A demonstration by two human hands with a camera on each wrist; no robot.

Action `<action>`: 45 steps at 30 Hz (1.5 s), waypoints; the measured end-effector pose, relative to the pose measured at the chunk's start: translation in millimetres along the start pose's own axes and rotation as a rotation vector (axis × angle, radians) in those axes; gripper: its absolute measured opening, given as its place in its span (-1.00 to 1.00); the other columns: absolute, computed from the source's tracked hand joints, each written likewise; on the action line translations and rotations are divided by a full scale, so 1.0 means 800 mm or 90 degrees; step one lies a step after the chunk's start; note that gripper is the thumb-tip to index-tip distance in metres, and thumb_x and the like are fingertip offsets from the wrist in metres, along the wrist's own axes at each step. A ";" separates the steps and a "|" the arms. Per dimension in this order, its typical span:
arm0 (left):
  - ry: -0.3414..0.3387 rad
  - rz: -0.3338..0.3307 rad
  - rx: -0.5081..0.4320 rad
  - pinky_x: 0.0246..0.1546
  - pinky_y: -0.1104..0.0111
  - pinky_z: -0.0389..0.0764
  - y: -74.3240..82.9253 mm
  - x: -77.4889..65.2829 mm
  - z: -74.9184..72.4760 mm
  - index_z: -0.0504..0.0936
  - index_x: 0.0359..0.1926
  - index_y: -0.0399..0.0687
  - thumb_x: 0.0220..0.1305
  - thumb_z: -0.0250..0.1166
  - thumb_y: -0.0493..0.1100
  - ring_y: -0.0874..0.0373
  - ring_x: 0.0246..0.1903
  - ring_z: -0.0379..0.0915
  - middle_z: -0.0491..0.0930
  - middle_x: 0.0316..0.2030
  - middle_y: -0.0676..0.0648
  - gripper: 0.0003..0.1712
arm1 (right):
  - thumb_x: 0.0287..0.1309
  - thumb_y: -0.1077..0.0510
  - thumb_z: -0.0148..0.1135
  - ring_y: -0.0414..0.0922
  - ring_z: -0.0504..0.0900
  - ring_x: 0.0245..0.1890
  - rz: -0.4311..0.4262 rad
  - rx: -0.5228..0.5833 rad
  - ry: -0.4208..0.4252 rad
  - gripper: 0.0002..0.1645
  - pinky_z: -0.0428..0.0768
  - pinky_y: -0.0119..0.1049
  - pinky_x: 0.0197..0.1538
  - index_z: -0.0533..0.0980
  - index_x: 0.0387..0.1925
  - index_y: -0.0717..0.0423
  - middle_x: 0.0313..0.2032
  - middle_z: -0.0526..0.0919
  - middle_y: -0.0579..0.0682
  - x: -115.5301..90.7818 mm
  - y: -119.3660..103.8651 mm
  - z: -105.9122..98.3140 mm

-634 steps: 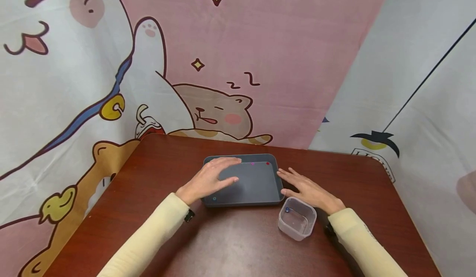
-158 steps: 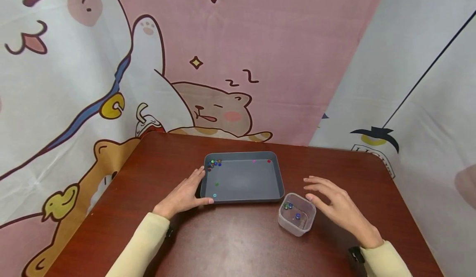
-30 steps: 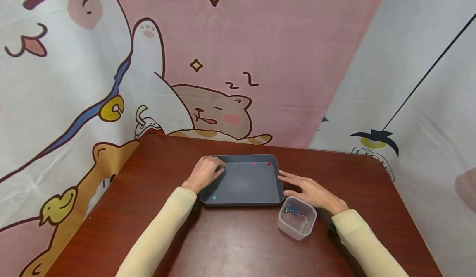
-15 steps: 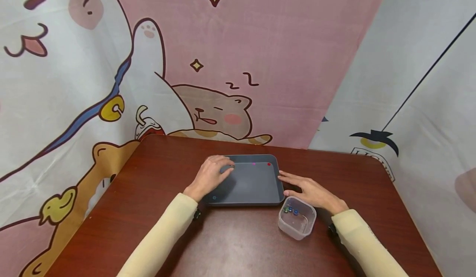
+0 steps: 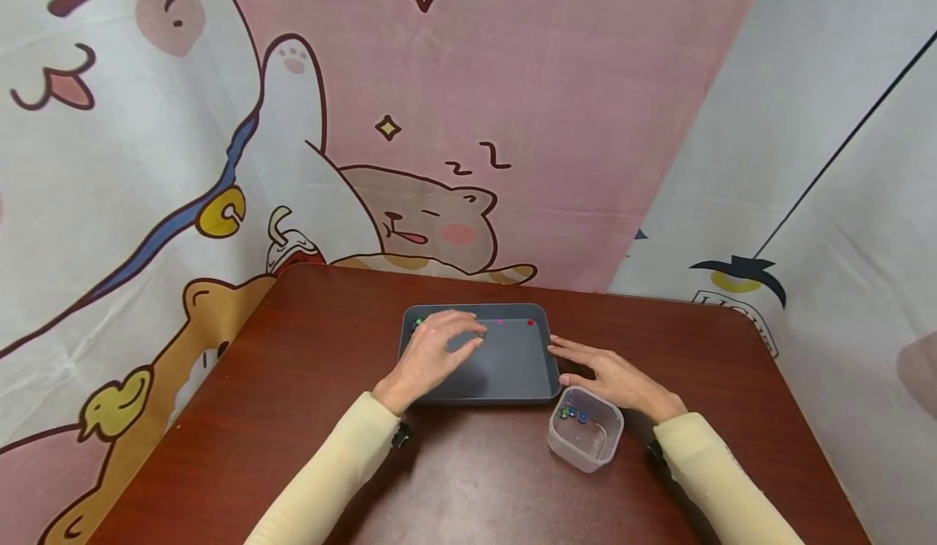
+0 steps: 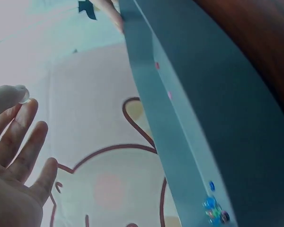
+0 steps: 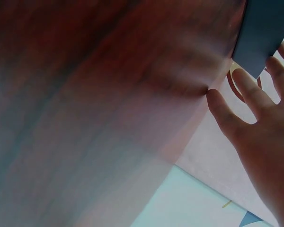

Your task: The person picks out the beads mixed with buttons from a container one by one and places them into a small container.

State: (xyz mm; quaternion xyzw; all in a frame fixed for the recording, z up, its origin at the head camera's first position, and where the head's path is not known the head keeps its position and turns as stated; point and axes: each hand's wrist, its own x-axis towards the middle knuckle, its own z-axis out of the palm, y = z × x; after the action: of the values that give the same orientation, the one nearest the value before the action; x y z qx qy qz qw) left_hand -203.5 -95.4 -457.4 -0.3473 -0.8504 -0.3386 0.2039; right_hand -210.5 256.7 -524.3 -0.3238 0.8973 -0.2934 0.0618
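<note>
Over the left part of a grey tray [image 5: 505,370], my left hand [image 5: 432,358] pinches a small clear glass marble [image 6: 25,97] between thumb and index fingertip; the other fingers are loosely bent. Beyond that hand, a green marble [image 5: 420,320] shows in the tray's far left corner. The left wrist view shows several blue and green marbles [image 6: 210,203] there. My right hand [image 5: 611,378] has its fingers extended, tips right at the tray's right edge. Below it stands a clear plastic box [image 5: 586,439] with a few marbles [image 5: 573,415], blue and green.
A pink dot [image 5: 500,322] and a red dot [image 5: 530,323] lie along the tray's far side. Everything stands on a reddish-brown wooden table [image 5: 468,472]. A cartoon-printed curtain [image 5: 571,122] hangs close behind the table.
My left hand has lifted from the tray's far left corner and moved right, pinching a marble. The right hand stays at the tray's edge. Over the longer span, blue and green marbles were added to the box.
</note>
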 end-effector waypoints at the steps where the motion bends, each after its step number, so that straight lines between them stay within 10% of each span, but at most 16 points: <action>1: 0.004 0.005 -0.004 0.23 0.03 0.55 0.004 0.000 0.001 0.81 -0.08 -0.08 0.22 0.53 -0.28 0.02 0.09 0.64 0.76 -0.03 -0.06 -0.77 | 0.41 -0.13 0.31 0.06 0.34 0.48 0.003 0.002 -0.002 -0.24 0.42 0.25 0.35 0.37 0.51 0.03 0.55 0.26 -0.05 0.000 0.000 0.000; 22: -0.076 0.066 -0.089 0.31 0.19 0.49 0.078 0.000 0.039 0.79 0.00 0.00 0.36 0.44 -0.16 0.12 0.16 0.58 0.73 0.02 0.01 -0.79 | 0.42 -0.09 0.31 0.10 0.36 0.46 -0.006 0.003 -0.001 -0.26 0.45 0.25 0.32 0.38 0.50 0.04 0.55 0.26 -0.02 0.000 0.001 0.000; 45: -0.127 0.204 -0.034 0.32 0.34 0.44 0.103 -0.009 0.102 0.81 -0.07 0.04 0.26 0.53 -0.17 0.21 0.10 0.61 0.76 -0.05 0.07 -0.79 | 0.46 -0.20 0.21 0.10 0.36 0.46 -0.033 -0.008 0.013 -0.23 0.49 0.23 0.28 0.36 0.51 0.08 0.55 0.26 -0.02 -0.003 0.001 0.001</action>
State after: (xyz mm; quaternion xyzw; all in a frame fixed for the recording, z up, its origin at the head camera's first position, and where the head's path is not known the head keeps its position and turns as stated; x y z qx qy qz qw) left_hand -147.8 4.0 -481.7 -0.5156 -0.7908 -0.2882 0.1603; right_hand -209.2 258.1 -526.1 -0.3442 0.8912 -0.2924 0.0426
